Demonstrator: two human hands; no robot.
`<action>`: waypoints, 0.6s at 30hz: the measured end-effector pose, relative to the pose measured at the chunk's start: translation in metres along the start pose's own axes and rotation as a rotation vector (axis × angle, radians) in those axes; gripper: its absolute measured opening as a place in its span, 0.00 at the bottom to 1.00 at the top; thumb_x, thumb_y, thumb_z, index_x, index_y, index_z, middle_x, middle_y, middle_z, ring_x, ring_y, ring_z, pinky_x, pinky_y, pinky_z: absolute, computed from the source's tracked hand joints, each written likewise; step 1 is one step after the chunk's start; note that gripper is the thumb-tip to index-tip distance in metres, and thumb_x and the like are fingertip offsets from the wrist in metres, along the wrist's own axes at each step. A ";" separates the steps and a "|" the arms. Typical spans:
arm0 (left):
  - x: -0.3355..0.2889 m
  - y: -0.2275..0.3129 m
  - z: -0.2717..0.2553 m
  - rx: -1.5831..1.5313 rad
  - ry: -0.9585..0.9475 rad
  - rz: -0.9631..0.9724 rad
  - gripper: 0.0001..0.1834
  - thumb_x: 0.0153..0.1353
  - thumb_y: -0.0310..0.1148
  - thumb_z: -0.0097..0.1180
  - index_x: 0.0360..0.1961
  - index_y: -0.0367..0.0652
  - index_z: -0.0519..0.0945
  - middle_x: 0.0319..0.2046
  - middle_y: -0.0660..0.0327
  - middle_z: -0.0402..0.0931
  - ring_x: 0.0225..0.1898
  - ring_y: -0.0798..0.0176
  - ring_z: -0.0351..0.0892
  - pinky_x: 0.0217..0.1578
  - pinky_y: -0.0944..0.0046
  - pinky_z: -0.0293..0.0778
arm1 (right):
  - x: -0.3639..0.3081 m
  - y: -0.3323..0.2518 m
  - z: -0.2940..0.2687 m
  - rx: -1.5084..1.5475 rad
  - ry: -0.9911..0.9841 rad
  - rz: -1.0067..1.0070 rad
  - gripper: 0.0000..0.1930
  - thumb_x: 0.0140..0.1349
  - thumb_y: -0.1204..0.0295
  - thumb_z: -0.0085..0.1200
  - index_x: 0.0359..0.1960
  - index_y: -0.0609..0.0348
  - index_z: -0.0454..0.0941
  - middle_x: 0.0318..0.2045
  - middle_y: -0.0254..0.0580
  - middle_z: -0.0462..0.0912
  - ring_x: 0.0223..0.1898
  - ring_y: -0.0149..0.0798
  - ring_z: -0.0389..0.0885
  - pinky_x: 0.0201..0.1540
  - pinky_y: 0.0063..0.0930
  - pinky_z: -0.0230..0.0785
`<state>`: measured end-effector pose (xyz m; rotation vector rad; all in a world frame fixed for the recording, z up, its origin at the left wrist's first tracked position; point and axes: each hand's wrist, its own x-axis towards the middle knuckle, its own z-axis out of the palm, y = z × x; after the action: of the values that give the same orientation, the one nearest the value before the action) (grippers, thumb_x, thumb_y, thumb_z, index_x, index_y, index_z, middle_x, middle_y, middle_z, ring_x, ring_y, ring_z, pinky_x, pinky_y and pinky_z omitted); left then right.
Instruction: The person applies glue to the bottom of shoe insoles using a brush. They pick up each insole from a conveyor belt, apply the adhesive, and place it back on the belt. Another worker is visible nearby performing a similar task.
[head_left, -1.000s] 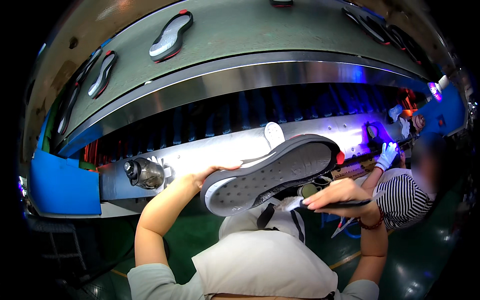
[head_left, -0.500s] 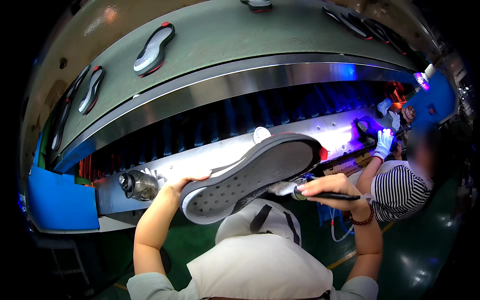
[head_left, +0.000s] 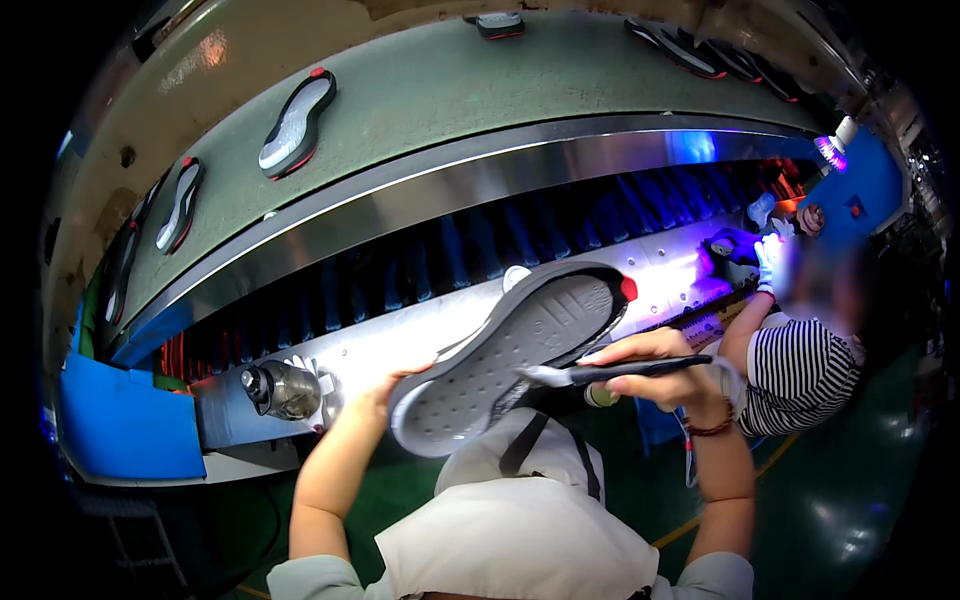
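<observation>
My left hand (head_left: 378, 392) is closed on the heel end of a large grey shoe sole (head_left: 465, 385) with a dark rim and a red toe tip. The sole hangs tilted in front of my body, its hollow side facing up toward me, with a dotted heel area. Between the fingers of my right hand (head_left: 668, 372) is a brush (head_left: 590, 374) with a black handle and pale bristles. Its bristle end lies over the middle of the sole's inner face; whether it touches cannot be made out for certain.
Beyond the sole, several more soles, one of them a white-lined sole (head_left: 297, 125), lie on a green conveyor belt (head_left: 420, 110). A clear bottle (head_left: 283, 388) with a dark lid stands on the metal ledge at left. To the right works a person in a striped shirt (head_left: 800, 375), wearing a white glove.
The brush has moved left, from the sole's near edge to over its inner face. The sole has turned so that more of its inside shows. My left hand has shifted slightly right.
</observation>
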<state>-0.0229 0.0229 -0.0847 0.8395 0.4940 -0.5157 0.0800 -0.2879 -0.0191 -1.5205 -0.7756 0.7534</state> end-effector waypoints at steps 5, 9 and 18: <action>0.029 -0.014 0.011 -0.135 -0.041 0.020 0.27 0.54 0.44 0.52 0.49 0.35 0.70 0.44 0.51 0.74 0.42 0.56 0.76 0.44 0.57 0.73 | 0.030 0.035 0.031 0.144 0.203 -0.046 0.06 0.52 0.78 0.54 0.33 0.66 0.78 0.28 0.39 0.81 0.21 0.20 0.73 0.20 0.12 0.63; 0.030 -0.018 0.012 -0.155 -0.053 0.021 0.27 0.54 0.45 0.51 0.50 0.35 0.70 0.44 0.50 0.73 0.42 0.56 0.76 0.44 0.57 0.73 | 0.031 0.060 0.010 -0.043 0.662 -0.083 0.06 0.53 0.78 0.54 0.33 0.66 0.78 0.24 0.37 0.79 0.22 0.21 0.72 0.25 0.13 0.64; 0.056 -0.030 -0.002 -0.430 -0.342 -0.022 0.28 0.58 0.48 0.43 0.50 0.34 0.69 0.44 0.49 0.73 0.44 0.54 0.76 0.45 0.52 0.73 | 0.050 0.066 0.099 -0.785 0.724 -0.358 0.12 0.41 0.74 0.62 0.29 0.65 0.78 0.29 0.49 0.80 0.27 0.44 0.77 0.33 0.29 0.70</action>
<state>0.0013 -0.0047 -0.1361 0.3249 0.2825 -0.5352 0.0305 -0.1957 -0.0937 -2.0709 -0.7736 -0.4381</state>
